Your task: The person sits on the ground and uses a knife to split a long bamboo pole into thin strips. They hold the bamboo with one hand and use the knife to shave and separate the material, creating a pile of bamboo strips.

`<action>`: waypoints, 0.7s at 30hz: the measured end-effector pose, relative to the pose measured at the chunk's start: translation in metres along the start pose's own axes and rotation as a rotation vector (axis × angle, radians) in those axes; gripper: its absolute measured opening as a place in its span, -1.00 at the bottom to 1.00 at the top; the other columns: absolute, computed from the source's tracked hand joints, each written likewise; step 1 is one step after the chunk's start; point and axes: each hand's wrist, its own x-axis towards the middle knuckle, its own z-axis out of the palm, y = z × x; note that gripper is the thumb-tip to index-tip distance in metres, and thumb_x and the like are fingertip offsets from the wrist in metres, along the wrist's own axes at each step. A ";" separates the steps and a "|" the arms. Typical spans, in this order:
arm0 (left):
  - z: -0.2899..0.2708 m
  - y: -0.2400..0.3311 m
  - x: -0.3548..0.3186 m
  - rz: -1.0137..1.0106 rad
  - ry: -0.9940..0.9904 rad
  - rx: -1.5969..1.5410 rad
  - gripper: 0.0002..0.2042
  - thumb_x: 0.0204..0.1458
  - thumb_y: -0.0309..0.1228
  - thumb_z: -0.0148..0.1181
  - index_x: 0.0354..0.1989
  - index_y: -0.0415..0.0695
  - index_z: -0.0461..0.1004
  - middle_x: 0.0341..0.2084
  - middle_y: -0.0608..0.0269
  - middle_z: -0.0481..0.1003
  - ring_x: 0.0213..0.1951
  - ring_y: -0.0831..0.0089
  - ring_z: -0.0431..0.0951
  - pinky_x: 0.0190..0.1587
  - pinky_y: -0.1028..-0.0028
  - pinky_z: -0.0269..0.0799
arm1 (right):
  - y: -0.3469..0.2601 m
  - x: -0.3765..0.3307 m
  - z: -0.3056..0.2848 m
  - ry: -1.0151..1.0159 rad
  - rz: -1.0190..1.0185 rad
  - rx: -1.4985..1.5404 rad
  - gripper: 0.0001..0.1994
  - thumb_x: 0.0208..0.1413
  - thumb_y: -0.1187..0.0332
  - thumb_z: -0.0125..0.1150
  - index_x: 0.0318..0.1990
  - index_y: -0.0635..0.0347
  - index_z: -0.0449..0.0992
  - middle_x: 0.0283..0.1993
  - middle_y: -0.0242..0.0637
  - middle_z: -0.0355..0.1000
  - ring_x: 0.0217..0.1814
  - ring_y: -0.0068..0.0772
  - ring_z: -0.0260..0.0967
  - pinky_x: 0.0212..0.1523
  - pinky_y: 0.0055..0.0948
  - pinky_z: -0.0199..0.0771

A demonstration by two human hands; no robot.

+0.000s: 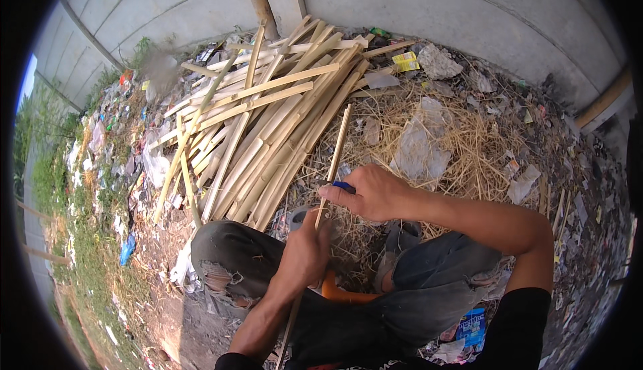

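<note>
Person seated on littered ground (pixel 161 289), seen from above, in torn dark trousers (pixel 429 316). L hand (pixel 303 256) grips a long thin wooden strip (pixel 340 139), which slants up away from the body. R hand (pixel 375 192), farther up, holds a small blue-handled tool (pixel 344 186) at the strip. Orange object (pixel 345 293), partly hidden, b/w the legs. Ahead, slightly L: big crisscrossed pile of split wood (pixel 288 125). R of it: dry straw (pixel 479 162) w/ plastic scraps. Bkgd: grey panel wall (pixel 442 18).
</note>
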 end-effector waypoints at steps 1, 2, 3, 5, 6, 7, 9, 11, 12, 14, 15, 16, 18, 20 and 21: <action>0.000 0.002 0.000 -0.012 0.000 -0.004 -0.72 0.34 -0.36 0.06 0.12 -0.25 0.38 -0.41 -0.36 0.56 -0.24 -0.39 0.59 -0.22 -0.05 0.48 | 0.004 0.004 0.000 -0.038 0.007 0.051 -0.29 0.36 -0.24 -0.03 -0.48 0.31 0.61 -0.55 0.14 0.49 -0.43 0.18 0.54 -0.31 0.00 0.52; -0.001 0.005 -0.001 -0.024 0.000 -0.008 -0.72 0.34 -0.38 0.07 0.12 -0.26 0.39 -0.34 -0.35 0.57 -0.18 -0.37 0.58 -0.18 -0.01 0.49 | 0.008 0.008 -0.003 -0.135 0.042 0.075 -0.29 0.36 -0.23 -0.02 -0.49 0.32 0.60 -0.56 0.12 0.48 -0.45 0.15 0.51 -0.33 -0.01 0.50; -0.002 0.008 -0.001 -0.037 0.001 -0.012 -0.72 0.34 -0.40 0.08 0.13 -0.28 0.40 -0.27 -0.34 0.58 -0.13 -0.35 0.58 -0.15 0.03 0.50 | 0.012 0.011 -0.007 -0.232 0.077 0.098 -0.29 0.37 -0.22 -0.02 -0.49 0.32 0.59 -0.57 0.10 0.47 -0.48 0.12 0.49 -0.34 -0.01 0.47; -0.005 0.012 -0.001 -0.072 -0.036 0.011 -0.70 0.34 -0.41 0.08 0.16 -0.28 0.39 -0.30 -0.31 0.58 -0.18 -0.31 0.61 -0.16 0.04 0.50 | 0.020 0.014 -0.011 -0.310 0.003 0.150 -0.31 0.38 -0.19 -0.01 -0.49 0.33 0.58 -0.60 0.06 0.44 -0.53 0.07 0.44 -0.38 -0.02 0.43; -0.006 0.013 -0.001 -0.089 -0.055 0.023 -0.69 0.34 -0.41 0.08 0.18 -0.27 0.39 -0.32 -0.29 0.58 -0.21 -0.29 0.62 -0.17 0.05 0.50 | 0.025 0.013 -0.012 -0.290 -0.107 0.178 -0.33 0.38 -0.17 -0.01 -0.49 0.33 0.58 -0.61 0.04 0.43 -0.55 0.06 0.41 -0.39 -0.03 0.41; -0.005 0.012 -0.001 -0.078 -0.050 0.001 -0.67 0.35 -0.38 0.06 0.20 -0.26 0.38 -0.34 -0.33 0.57 -0.23 -0.31 0.61 -0.19 0.01 0.49 | 0.025 0.012 -0.017 -0.216 -0.118 0.156 -0.36 0.39 -0.14 0.00 -0.48 0.32 0.58 -0.61 0.03 0.43 -0.56 0.05 0.41 -0.40 -0.03 0.40; -0.004 0.010 -0.001 -0.052 -0.041 -0.042 -0.64 0.36 -0.33 0.02 0.25 -0.24 0.36 -0.39 -0.40 0.55 -0.26 -0.36 0.60 -0.23 -0.06 0.46 | 0.025 0.008 -0.034 -0.007 -0.029 0.058 -0.41 0.40 -0.07 0.00 -0.44 0.32 0.57 -0.61 0.02 0.43 -0.56 0.05 0.41 -0.42 -0.04 0.39; -0.002 0.008 -0.002 -0.023 -0.055 -0.050 -0.59 0.38 -0.30 0.00 0.29 -0.30 0.33 -0.43 -0.38 0.54 -0.30 -0.33 0.61 -0.23 -0.06 0.46 | 0.029 0.010 -0.048 0.197 0.051 -0.064 -0.45 0.41 -0.02 0.00 -0.42 0.31 0.58 -0.60 0.02 0.44 -0.55 0.08 0.44 -0.42 -0.05 0.41; -0.001 0.007 -0.003 -0.008 -0.063 -0.053 -0.57 0.39 -0.29 -0.01 0.31 -0.32 0.31 -0.45 -0.36 0.54 -0.32 -0.32 0.61 -0.23 -0.06 0.46 | 0.033 0.012 -0.053 0.274 0.040 -0.115 -0.47 0.41 -0.01 0.00 -0.41 0.30 0.58 -0.60 0.01 0.45 -0.55 0.10 0.45 -0.41 -0.04 0.43; 0.001 0.008 -0.005 0.001 -0.076 -0.081 -0.52 0.40 -0.26 -0.04 0.35 -0.37 0.27 -0.49 -0.33 0.54 -0.35 -0.30 0.61 -0.24 -0.04 0.46 | 0.032 0.014 -0.062 0.375 0.065 -0.185 -0.48 0.41 0.01 -0.01 -0.41 0.30 0.58 -0.58 0.02 0.46 -0.51 0.14 0.48 -0.37 -0.01 0.46; 0.001 0.008 -0.005 0.005 -0.081 -0.095 -0.49 0.41 -0.25 -0.05 0.37 -0.39 0.24 -0.51 -0.32 0.53 -0.37 -0.30 0.61 -0.24 -0.03 0.47 | 0.029 0.013 -0.066 0.392 0.100 -0.201 -0.47 0.41 0.01 -0.01 -0.42 0.29 0.58 -0.57 0.04 0.48 -0.48 0.16 0.50 -0.33 0.02 0.48; 0.001 0.011 -0.005 -0.014 -0.091 -0.088 -0.48 0.41 -0.25 -0.06 0.39 -0.38 0.23 -0.52 -0.30 0.53 -0.38 -0.29 0.61 -0.24 -0.02 0.47 | 0.027 0.011 -0.068 0.410 0.136 -0.217 -0.47 0.41 0.01 -0.01 -0.42 0.29 0.58 -0.55 0.05 0.49 -0.44 0.18 0.52 -0.30 0.05 0.50; -0.002 0.019 -0.005 -0.056 -0.108 -0.075 -0.47 0.42 -0.23 -0.07 0.41 -0.37 0.21 -0.54 -0.28 0.53 -0.39 -0.29 0.61 -0.24 -0.01 0.48 | 0.028 0.009 -0.062 0.372 0.120 -0.215 -0.49 0.42 0.03 -0.01 -0.45 0.27 0.55 -0.62 0.02 0.42 -0.52 0.12 0.47 -0.39 0.01 0.41; 0.000 0.013 -0.004 -0.038 -0.063 -0.026 -0.46 0.43 -0.22 -0.10 0.41 -0.39 0.21 -0.55 -0.27 0.52 -0.40 -0.28 0.61 -0.24 -0.02 0.47 | 0.028 0.004 -0.047 0.318 0.067 -0.243 -0.49 0.42 0.03 -0.01 -0.45 0.27 0.55 -0.61 0.03 0.43 -0.50 0.13 0.47 -0.41 0.02 0.42; 0.001 0.012 -0.002 -0.024 -0.041 -0.002 -0.46 0.43 -0.21 -0.11 0.41 -0.39 0.21 -0.55 -0.26 0.52 -0.40 -0.28 0.61 -0.24 -0.02 0.47 | 0.026 0.000 -0.034 0.283 0.025 -0.272 -0.48 0.41 0.01 -0.01 -0.44 0.27 0.57 -0.57 0.06 0.47 -0.45 0.18 0.51 -0.38 0.04 0.46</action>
